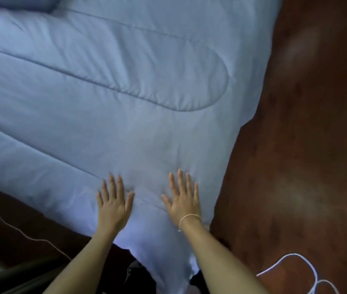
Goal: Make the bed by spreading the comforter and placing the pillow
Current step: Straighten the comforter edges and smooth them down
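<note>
A light blue quilted comforter (115,92) lies spread over the bed and fills most of the view, with one corner hanging down toward me. My left hand (113,202) rests flat on it near that corner, fingers apart and palm down. My right hand (184,198), with a thin bracelet at the wrist, presses flat on the comforter beside it, also with fingers spread. A blue pillow (24,3) shows partly at the top left corner, mostly cut off by the frame.
A reddish-brown floor (306,145) runs along the right side of the bed. A white cable (308,270) loops on the floor at the bottom right. A dark strip with a thin cord (19,232) lies at the lower left.
</note>
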`<state>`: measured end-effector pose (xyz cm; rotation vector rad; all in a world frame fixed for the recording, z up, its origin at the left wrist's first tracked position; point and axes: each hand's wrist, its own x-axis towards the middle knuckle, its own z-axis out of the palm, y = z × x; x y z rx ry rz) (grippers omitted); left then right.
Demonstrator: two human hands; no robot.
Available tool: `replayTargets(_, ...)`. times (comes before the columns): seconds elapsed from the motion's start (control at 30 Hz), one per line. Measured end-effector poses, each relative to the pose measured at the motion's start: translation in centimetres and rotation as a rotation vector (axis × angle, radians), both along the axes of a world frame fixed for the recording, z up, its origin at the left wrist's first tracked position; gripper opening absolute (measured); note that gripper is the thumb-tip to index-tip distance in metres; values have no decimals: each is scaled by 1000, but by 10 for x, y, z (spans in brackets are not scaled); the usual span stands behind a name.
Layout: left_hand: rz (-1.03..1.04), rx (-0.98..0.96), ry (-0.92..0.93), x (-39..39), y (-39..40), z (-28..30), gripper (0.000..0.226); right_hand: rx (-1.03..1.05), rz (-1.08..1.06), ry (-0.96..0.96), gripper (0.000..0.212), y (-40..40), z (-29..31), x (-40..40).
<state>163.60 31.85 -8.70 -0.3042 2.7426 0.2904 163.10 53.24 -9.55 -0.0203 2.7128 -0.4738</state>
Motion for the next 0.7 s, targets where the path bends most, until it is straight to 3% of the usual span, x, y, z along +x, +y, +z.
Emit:
replayTargets(0.1, 53, -22, -170, 37, 34, 15, 93, 11, 270, -189, 71, 39, 24, 3)
replayTargets(0.17, 35, 2, -260, 40, 59, 38, 86, 17, 396, -346, 71, 67, 49, -9)
replayTargets(0.27, 5, 81, -275, 18, 98, 73, 69, 11, 348, -454, 65, 114, 92, -27)
replayTargets(0.5, -119, 90, -29, -104, 202, 146, 57, -45, 197, -242, 65, 219, 171, -104)
replayTargets(0.7, -187, 132, 169, -198, 285, 186, 53, -103, 141, -70, 70, 277, 205, -170)
